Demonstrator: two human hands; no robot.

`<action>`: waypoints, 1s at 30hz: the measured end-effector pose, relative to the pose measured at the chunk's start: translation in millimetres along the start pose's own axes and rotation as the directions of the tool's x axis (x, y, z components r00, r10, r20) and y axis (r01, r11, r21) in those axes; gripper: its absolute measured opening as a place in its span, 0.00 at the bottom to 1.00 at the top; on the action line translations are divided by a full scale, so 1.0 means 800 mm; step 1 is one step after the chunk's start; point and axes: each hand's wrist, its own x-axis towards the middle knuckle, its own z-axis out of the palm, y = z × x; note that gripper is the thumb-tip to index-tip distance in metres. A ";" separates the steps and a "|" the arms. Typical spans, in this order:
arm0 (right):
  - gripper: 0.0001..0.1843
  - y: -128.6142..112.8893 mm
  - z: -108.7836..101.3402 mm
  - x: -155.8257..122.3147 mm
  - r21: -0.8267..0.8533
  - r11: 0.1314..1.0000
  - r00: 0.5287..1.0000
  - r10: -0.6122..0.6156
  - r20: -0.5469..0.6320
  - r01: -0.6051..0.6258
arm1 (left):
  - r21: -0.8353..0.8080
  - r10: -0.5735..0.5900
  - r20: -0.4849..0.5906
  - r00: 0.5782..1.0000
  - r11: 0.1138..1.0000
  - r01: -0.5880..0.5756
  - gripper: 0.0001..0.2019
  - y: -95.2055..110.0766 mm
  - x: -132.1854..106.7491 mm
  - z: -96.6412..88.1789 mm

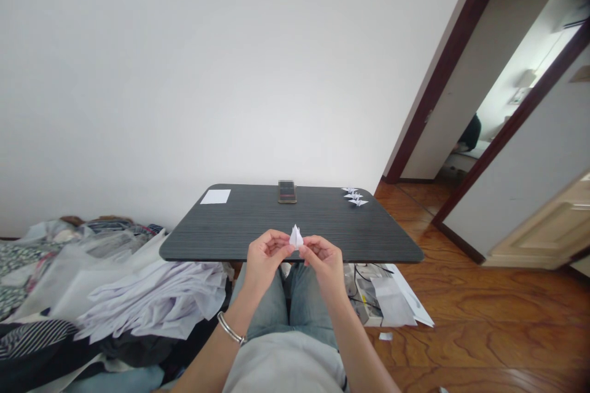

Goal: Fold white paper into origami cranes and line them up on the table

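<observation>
Soft lt w/ edge distortion

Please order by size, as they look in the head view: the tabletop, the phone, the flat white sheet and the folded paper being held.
1. Dark tabletop
2. Phone and flat white sheet: too alike to rank
3. Folded paper

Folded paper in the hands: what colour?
The folded paper is white; seen in the head view.
</observation>
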 end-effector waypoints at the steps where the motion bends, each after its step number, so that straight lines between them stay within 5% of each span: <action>1: 0.08 0.001 0.000 0.001 -0.001 1.000 1.000 0.017 -0.002 -0.017 | -0.016 -0.013 -0.011 1.000 1.000 0.012 0.08 0.000 0.000 0.001; 30: 0.14 0.002 0.003 0.000 -0.127 0.990 0.998 -0.049 0.049 0.055 | -0.106 -0.100 0.010 0.995 0.989 0.101 0.11 -0.004 0.002 0.004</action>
